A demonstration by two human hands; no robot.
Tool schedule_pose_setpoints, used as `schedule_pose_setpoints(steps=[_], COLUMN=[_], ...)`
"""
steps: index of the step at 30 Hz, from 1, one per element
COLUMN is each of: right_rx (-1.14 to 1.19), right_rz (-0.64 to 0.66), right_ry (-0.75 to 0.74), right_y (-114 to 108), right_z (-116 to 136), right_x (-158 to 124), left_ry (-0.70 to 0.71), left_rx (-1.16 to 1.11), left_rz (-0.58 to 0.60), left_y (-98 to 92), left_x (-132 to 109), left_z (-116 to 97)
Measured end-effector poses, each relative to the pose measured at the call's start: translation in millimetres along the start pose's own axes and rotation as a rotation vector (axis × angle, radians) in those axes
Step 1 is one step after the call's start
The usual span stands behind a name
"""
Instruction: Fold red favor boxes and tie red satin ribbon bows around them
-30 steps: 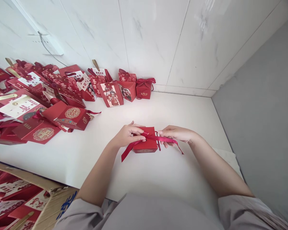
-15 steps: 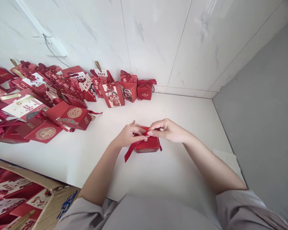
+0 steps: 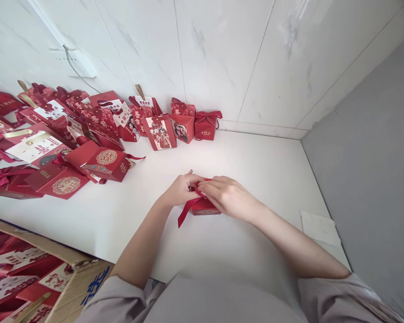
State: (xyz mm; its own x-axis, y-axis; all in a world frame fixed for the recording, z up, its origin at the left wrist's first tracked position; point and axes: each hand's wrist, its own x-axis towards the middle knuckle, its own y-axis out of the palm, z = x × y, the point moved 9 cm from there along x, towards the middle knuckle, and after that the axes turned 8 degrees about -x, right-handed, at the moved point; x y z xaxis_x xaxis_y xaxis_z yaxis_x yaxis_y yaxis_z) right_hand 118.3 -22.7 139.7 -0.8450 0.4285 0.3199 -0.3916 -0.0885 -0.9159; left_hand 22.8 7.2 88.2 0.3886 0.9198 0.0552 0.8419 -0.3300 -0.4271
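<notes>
Red box (image 3: 207,207) on white bench (image 3: 256,157), right hand (image 3: 231,197) atop box, grip pinching red ribbon (image 3: 185,211), left hand (image 3: 179,191) at box's left side, grip state indeterminable.

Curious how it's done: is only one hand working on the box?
No, the left hand and right hand are both at the box.

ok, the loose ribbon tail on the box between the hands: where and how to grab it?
Likely best pinched near the free end of the ribbon tail, fingers coming from the near side: that end slants out beyond the red box, clear of the left hand and right hand.
</notes>
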Motion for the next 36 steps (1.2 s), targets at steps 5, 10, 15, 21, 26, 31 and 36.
schedule_pose_setpoints(steps=[5,10,15,21,26,31,36], right_rx=[-0.045,-0.073,-0.109,-0.059,-0.025,0.041,0.076], right_rz=[-0.063,-0.202,-0.084,0.141,0.182,0.108,0.181], right_ry=[0.071,0.270,0.420,0.536,0.553,0.571,0.596], right_y=[8,6,10,18,26,23,24], right_z=[3,-13,-23,-28,-31,-31,-35], right_x=[-2,2,9,19,24,21,21], left_ry=[-0.003,0.013,0.014,0.044,-0.006,0.004,0.024], left_rx=[-0.037,-0.009,0.049,0.032,0.033,0.027,0.015], left_rz=[0.017,0.013,0.001,0.006,-0.003,0.011,0.006], left_y=[2.3,2.3,1.2,2.1,1.6,2.5,1.8], left_x=[0,-1,-1,0,0,0,1], left_z=[-1,-7,-9,-12,-6,-7,-10])
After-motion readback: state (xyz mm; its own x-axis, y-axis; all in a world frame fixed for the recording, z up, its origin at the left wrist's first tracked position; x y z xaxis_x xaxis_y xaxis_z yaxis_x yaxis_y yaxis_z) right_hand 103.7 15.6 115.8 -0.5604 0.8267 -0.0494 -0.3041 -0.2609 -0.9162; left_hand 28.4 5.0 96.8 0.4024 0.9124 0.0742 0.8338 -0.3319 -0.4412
